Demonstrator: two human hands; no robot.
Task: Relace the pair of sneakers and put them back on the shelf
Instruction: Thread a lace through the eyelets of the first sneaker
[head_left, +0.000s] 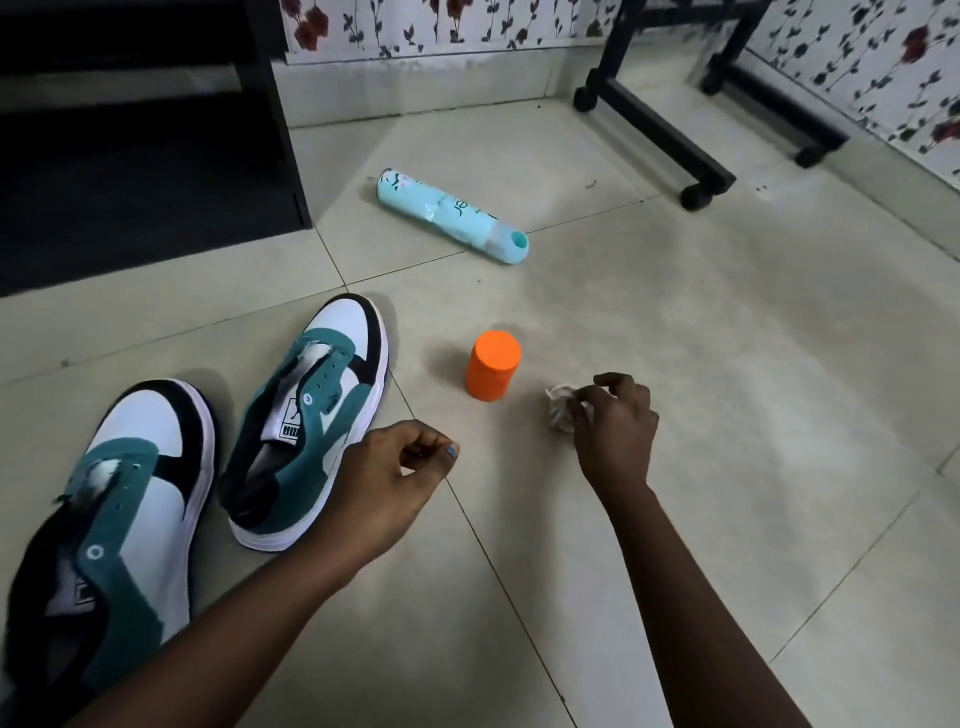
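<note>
Teal, white and black sneakers sit side by side on the tiled floor at the left, toes pointing away. The near sneaker (119, 499) and the far sneaker (311, 415) both show bare eyelets with no laces in them, so the lacing looks not yet begun.

The right hand (613, 426) reaches out over the floor, and its curled fingers pinch a small pale bundle (561, 410) (it may be the laces wadded up, but it is too crumpled to tell). The left hand (384, 478) hangs just beside the far sneaker with its fingers loosely curled, and it holds nothing.

The step in hand seems to be fetching the lace. Next, the person would likely need to shake the bundle loose, find one end, and bring it over to a sneaker's lowest eyelets while the left hand steadies the shoe.

An orange pot (492, 371) stands upright between the far sneaker and the bundle, near enough to get knocked as the right hand swings left. A light blue spray can (452, 215) lies on its side farther off. The dark shelf unit (150, 130) stands at the far left, its front edge close behind the sneakers. A black stand on wheels (670, 119) is at the far right, well apart. Bare floor lies open near the person's arms.
</note>
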